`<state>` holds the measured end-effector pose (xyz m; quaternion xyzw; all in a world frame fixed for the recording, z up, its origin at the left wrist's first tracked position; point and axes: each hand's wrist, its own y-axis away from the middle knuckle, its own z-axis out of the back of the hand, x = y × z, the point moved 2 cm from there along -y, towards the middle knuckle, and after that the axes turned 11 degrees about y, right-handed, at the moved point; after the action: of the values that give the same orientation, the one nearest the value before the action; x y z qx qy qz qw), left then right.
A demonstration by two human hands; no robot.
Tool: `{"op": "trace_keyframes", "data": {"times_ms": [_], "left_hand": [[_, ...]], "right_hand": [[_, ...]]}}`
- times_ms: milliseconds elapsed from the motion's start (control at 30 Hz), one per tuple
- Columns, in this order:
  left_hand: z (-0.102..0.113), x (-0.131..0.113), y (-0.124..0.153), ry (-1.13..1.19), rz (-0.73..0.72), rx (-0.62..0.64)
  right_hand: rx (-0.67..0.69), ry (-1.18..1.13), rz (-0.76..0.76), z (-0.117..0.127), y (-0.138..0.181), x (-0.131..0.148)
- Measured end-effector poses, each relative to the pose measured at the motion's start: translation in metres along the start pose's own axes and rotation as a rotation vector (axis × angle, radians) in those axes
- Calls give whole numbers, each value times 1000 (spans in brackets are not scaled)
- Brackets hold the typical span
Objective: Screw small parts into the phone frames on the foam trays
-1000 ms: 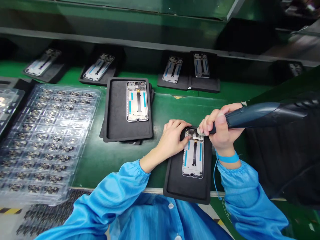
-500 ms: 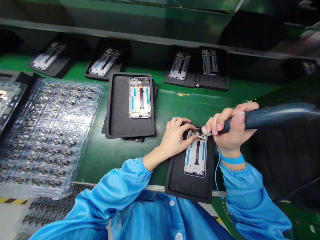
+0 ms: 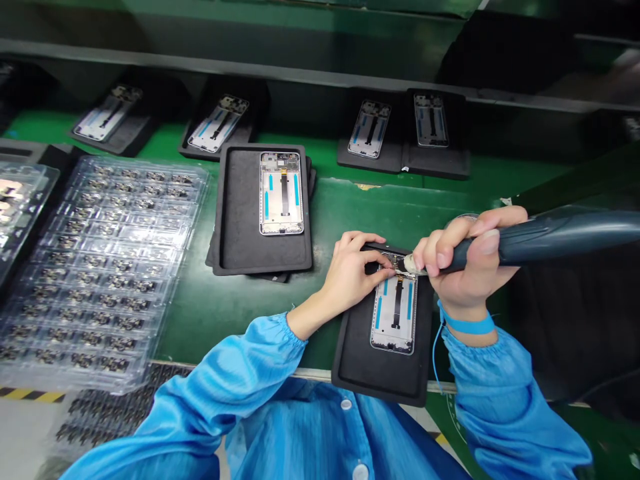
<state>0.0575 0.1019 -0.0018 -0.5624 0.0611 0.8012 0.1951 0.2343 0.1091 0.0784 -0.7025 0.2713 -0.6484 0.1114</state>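
Observation:
A silver phone frame [image 3: 394,320] with blue strips and a black flex cable lies on a black foam tray [image 3: 355,363] in front of me. My left hand [image 3: 355,270] reaches over its upper end from the left, thumb and index finger closed close together and pressed on it; any small part under them is hidden. My right hand [image 3: 473,257] is wrapped round a thick dark tool [image 3: 555,240], which looks like an electric screwdriver. Its pale tip [image 3: 411,265] meets the frame's upper end beside my left fingertips. A blue band [image 3: 470,325] circles my right wrist.
Left of my hands, another phone frame [image 3: 281,200] rests on stacked black trays [image 3: 240,220]. A clear plastic tray [image 3: 165,313] of small parts covers the left bench. Farther back are several foam trays with frames, including a phone frame [image 3: 370,130].
The tool's tip has shifted slightly left and down towards my left fingertips. My left thumb and index finger have drawn closer together. The whole view has shifted a little.

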Motion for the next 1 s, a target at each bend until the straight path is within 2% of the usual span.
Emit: {"op": "trace_keyframes", "data": {"times_ms": [400, 800, 1000], "left_hand": [[-1, 2, 0, -11, -9, -9], [1, -3, 1, -14, 13, -8], [0, -5, 1, -36, 19, 3]], "right_hand": [[60, -14, 9, -2, 5, 1], [-40, 104, -1, 5, 0, -5], [9, 77, -28, 5, 0, -11]]}}
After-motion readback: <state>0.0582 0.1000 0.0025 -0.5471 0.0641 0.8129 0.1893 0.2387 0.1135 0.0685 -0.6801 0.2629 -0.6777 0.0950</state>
